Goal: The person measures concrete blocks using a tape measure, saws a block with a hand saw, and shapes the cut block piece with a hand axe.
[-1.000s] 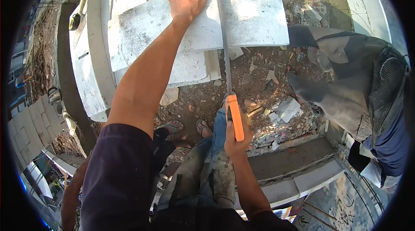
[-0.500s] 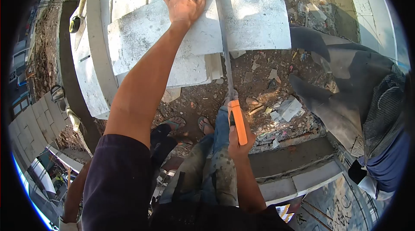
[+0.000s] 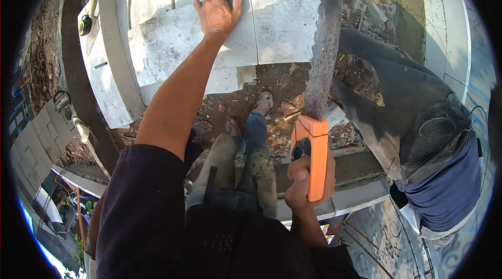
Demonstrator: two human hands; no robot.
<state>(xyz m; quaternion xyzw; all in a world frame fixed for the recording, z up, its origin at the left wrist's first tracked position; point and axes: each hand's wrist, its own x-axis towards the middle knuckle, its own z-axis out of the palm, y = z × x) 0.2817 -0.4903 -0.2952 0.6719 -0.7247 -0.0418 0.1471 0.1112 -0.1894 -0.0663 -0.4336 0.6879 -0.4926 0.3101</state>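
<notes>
Grasping the orange-handled saw [image 3: 320, 91] in the right hand [image 3: 300, 189] at four o'clock, with fingers clenched round its grip and blade aimed towards twelve. Resting the left hand [image 3: 217, 16] at eleven on the pale block [image 3: 240, 46] at twelve, with unclenched fingers near its far edge, to nine o'clock of a thin line [image 3: 255, 33].

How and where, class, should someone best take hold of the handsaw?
Probably grip the handsaw by its orange handle, coming from the wearer's side, as the right hand does. The handle lies nearest the wearer; the blade points away, with jagged teeth along its picture-left edge, so that edge is best avoided.
</notes>
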